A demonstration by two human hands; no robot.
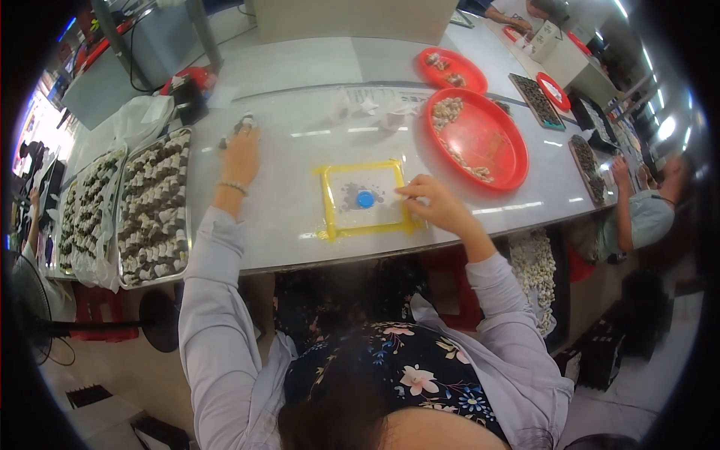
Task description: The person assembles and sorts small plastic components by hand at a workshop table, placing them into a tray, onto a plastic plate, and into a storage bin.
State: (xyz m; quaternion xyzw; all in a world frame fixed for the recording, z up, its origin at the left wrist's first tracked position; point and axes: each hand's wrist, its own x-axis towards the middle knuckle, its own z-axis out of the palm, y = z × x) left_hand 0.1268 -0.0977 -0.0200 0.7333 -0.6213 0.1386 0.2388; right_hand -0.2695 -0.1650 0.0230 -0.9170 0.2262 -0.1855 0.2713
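My left hand (242, 148) rests on the white table at the left, fingers curled over small grey-and-white pieces (248, 120). Their kind is too small to tell, and the fingers partly hide them. At the right edge of a yellow-taped square (328, 202), my right hand (439, 202) has thumb and fingers pinched together. Whatever lies between those fingertips is too small to make out. Inside the square, a round blue cap (365, 199) sits among grey smudges. Just beyond my right hand lies a large red tray (491, 150) with small pale pieces (448, 111) along its rim.
To the left, metal trays (187, 217) hold rows of small brown-and-white pieces (154, 206). A smaller red plate (469, 71) and a dark tray (536, 101) lie farther back. Another person (645, 217) sits at the right; a partition (352, 21) stands at the back.
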